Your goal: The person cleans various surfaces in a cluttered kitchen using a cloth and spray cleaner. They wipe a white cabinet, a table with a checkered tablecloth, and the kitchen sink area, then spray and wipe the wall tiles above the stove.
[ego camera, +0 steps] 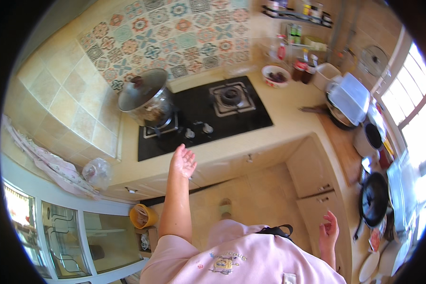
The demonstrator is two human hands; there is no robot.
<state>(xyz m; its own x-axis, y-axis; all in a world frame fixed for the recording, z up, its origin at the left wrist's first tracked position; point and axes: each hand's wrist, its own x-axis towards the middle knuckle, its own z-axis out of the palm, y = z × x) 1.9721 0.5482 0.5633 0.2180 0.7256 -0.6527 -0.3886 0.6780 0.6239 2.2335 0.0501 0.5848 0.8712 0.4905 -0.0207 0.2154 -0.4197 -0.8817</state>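
My left hand [184, 161] is stretched out, palm up and empty, just in front of the black gas hob [195, 136] and its two knobs. Beyond it on the left burner stands a large steel pot [152, 112] covered by a glass lid [143, 88]. The right burner [231, 96] has nothing on it. My right hand [328, 229] is held low at my right side near the cabinet doors, fingers loosely curled apart, with nothing in it.
A bowl with dark food [276, 76] sits right of the hob. Along the right counter are a wooden board [335, 149], a translucent plastic container [349, 97], a saucepan [365, 140] and a black frying pan [374, 198]. A yellow bin [142, 216] stands on the floor at left.
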